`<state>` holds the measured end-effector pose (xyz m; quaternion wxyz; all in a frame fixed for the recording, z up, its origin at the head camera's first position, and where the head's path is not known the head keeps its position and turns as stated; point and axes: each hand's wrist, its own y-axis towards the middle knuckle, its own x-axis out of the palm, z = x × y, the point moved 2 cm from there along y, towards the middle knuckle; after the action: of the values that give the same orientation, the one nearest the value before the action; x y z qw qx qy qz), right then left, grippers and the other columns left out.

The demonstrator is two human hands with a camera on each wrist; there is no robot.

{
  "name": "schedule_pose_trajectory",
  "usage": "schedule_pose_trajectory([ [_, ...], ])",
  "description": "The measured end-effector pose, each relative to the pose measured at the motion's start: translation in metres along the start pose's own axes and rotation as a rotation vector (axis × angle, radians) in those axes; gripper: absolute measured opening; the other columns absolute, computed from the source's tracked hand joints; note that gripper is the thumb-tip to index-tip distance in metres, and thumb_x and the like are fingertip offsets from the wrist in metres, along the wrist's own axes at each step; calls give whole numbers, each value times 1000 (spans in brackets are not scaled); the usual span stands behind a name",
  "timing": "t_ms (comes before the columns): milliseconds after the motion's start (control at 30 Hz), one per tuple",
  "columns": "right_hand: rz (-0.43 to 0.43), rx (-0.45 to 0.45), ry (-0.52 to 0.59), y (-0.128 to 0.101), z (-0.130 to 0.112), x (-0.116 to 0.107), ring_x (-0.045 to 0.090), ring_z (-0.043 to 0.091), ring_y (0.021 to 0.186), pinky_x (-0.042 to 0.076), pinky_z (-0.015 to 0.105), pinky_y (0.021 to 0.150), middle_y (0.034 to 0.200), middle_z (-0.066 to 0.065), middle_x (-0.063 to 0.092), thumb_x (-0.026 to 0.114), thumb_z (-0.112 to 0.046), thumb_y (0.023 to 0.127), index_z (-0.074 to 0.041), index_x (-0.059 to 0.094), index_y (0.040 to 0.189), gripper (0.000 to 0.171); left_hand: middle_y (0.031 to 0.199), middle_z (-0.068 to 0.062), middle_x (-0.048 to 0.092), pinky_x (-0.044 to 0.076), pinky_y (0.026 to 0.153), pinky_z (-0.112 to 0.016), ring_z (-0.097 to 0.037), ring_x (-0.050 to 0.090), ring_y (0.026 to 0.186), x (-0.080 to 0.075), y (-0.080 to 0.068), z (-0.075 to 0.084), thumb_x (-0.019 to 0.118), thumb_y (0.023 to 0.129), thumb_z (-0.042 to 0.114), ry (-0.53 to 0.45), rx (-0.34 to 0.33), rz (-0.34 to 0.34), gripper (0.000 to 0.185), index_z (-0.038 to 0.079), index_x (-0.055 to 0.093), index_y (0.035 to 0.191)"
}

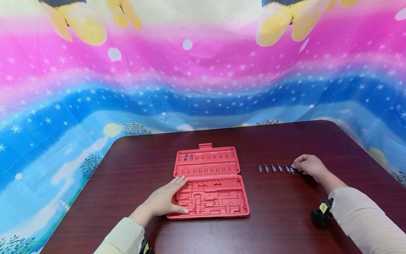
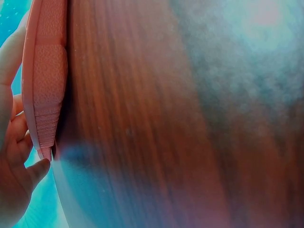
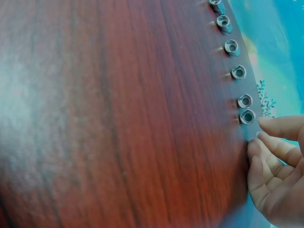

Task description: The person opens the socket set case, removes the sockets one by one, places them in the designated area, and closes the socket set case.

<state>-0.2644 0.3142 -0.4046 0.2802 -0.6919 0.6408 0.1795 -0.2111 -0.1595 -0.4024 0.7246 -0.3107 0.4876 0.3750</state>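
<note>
A red plastic tool case (image 1: pixel 219 183) lies open at the middle of the dark wooden table (image 1: pixel 279 218). Two small metal bits (image 1: pixel 188 157) sit in the far left slots of its lid. My left hand (image 1: pixel 172 197) rests flat on the case's near left corner, thumb along the front edge. In the left wrist view that hand (image 2: pixel 14 142) lies against the case's edge (image 2: pixel 45 85). Several metal sockets (image 1: pixel 275 168) stand in a row to the right of the case. My right hand (image 1: pixel 299 165) is at the row's right end, its fingertips (image 3: pixel 266 121) just beside the last socket (image 3: pixel 247 116), holding nothing.
A bright cloth (image 1: pixel 203 81) with pink, blue and star patterns hangs behind and around the table. A black wrist camera (image 1: pixel 321 212) sits on my right forearm. Bare tabletop lies in front of the case and between the case and the sockets.
</note>
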Motion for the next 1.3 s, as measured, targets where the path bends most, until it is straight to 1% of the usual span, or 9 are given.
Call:
schedule_pose_trajectory([
  [100, 0, -7, -3, 0, -1, 1, 49, 23, 76, 44, 32, 63, 83, 9, 54, 53, -14, 84, 12, 49, 100, 31, 140, -2, 23, 28, 95, -41, -18, 16, 128, 0, 0, 0, 56, 61, 68, 0, 3, 5, 97, 14, 27, 137],
  [167, -1, -3, -4, -1, -3, 2, 49, 22, 76, 44, 32, 63, 84, 9, 55, 53, -15, 84, 11, 49, 100, 31, 140, -3, 24, 28, 95, -41, -19, 16, 128, -1, 0, 0, 57, 61, 67, 0, 8, 9, 97, 14, 27, 137],
  [333, -25, 5, -6, -2, -9, 4, 50, 21, 74, 43, 31, 62, 87, 9, 54, 56, -21, 83, 8, 50, 97, 33, 140, -3, 23, 28, 95, -41, -19, 16, 128, -1, 0, 0, 57, 61, 67, 1, 6, 7, 97, 14, 27, 137],
  [400, -31, 7, -6, -1, -11, 6, 48, 21, 70, 42, 31, 60, 82, 8, 52, 57, -22, 83, 8, 50, 96, 33, 140, -3, 23, 28, 95, -41, -19, 16, 128, -1, 0, 0, 57, 61, 67, 4, 4, 9, 97, 14, 27, 137],
  [567, -10, 7, -29, 2, -13, 11, 45, 19, 62, 40, 31, 53, 71, 6, 50, 59, -18, 81, 6, 51, 88, 26, 139, -4, 25, 28, 95, -42, -19, 17, 128, 0, -1, 0, 56, 62, 67, 5, 17, 19, 96, 13, 28, 136],
  [667, 0, -1, -56, 2, -13, 12, 45, 20, 61, 40, 31, 53, 70, 6, 50, 59, -15, 80, 6, 52, 86, 23, 139, -4, 25, 28, 95, -42, -19, 17, 128, 1, 0, 0, 57, 62, 67, 5, 18, 21, 96, 13, 29, 136],
  [800, 7, 7, -47, 2, -16, 12, 44, 20, 61, 40, 32, 53, 70, 7, 50, 57, -16, 82, 5, 51, 86, 22, 140, -3, 24, 28, 95, -42, -19, 17, 128, 0, 0, 0, 58, 61, 66, 5, 5, 19, 97, 14, 28, 136],
  [1067, 36, -14, -48, 5, -28, 10, 45, 21, 64, 40, 32, 54, 76, 10, 49, 56, -18, 83, 6, 49, 92, 27, 140, -2, 23, 28, 95, -42, -18, 16, 128, -1, -1, 2, 59, 61, 66, -3, -8, 5, 97, 15, 27, 137],
  [1300, 2, -2, 2, 5, -34, 13, 47, 24, 74, 43, 32, 63, 87, 12, 50, 54, -19, 85, 7, 48, 99, 30, 140, -2, 23, 29, 94, -43, -18, 17, 128, -3, 0, 2, 59, 60, 66, -12, -23, 2, 97, 15, 28, 136],
])
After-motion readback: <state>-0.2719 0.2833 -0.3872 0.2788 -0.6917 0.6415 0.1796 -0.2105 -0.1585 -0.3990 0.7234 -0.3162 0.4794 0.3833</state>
